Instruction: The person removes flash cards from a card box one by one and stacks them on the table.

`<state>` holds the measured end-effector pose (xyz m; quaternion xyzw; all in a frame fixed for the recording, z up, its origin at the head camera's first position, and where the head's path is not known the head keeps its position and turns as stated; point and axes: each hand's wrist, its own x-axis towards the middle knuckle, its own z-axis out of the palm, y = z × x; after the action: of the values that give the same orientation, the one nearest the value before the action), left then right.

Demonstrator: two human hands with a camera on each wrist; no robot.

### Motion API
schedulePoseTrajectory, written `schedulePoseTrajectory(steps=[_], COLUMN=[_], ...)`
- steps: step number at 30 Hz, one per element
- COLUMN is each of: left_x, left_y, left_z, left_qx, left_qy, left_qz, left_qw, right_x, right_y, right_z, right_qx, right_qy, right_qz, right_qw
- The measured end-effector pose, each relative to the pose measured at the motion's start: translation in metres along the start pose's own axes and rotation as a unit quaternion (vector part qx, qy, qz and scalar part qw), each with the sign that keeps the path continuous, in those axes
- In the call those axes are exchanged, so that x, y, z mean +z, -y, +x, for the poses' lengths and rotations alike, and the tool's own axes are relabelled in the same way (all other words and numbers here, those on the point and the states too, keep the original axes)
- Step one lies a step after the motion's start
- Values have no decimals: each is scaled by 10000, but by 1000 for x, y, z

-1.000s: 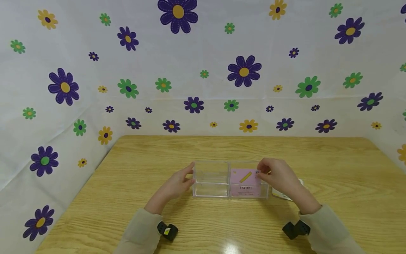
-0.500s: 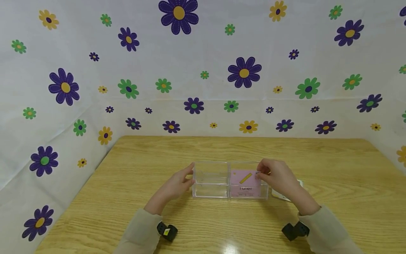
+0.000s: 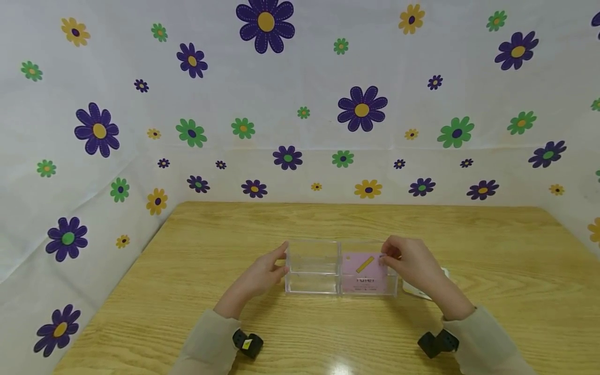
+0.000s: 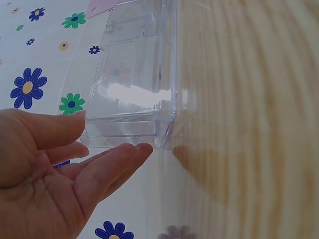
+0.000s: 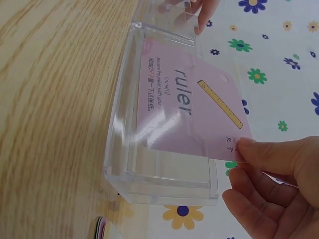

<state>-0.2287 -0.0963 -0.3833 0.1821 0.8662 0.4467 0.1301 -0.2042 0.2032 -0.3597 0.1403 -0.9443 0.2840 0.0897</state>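
Note:
A pink flashcard (image 3: 364, 272) with the word "ruler" and a yellow ruler picture stands in the right compartment of a clear plastic box (image 3: 313, 284). My right hand (image 3: 412, 260) pinches the card's upper right corner between thumb and index finger, plainly seen in the right wrist view, where the card (image 5: 184, 104) leans inside the clear walls. At the box's left end, my left hand (image 3: 257, 278) rests its fingertips against the side. Its fingers look fairly straight in the left wrist view, close to the end wall (image 4: 122, 129). The left compartment shows only transparent plastic.
A small stack of cards (image 3: 414, 290) lies on the wooden table (image 3: 300, 333) right of the box, partly hidden by the right wrist. Behind the table hangs a white cloth (image 3: 300, 67) with printed flowers. Each wrist wears a black camera (image 3: 250, 344).
The ruler card has sunk slightly lower in the right compartment, the right hand still pinching its corner. The left hand stays at the box's left end.

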Motion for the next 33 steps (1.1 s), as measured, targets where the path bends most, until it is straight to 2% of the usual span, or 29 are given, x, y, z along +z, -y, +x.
schedulePoseTrajectory(steps=[33], left_x=[1], left_y=[1], left_z=[2], left_qx=[-118], left_qy=[22], left_qz=[-53], left_qw=[9999], right_x=[-1], right_y=[-2], right_z=[-1], right_qx=[-15], right_qy=[-76], right_qz=[118], right_qw=[9999])
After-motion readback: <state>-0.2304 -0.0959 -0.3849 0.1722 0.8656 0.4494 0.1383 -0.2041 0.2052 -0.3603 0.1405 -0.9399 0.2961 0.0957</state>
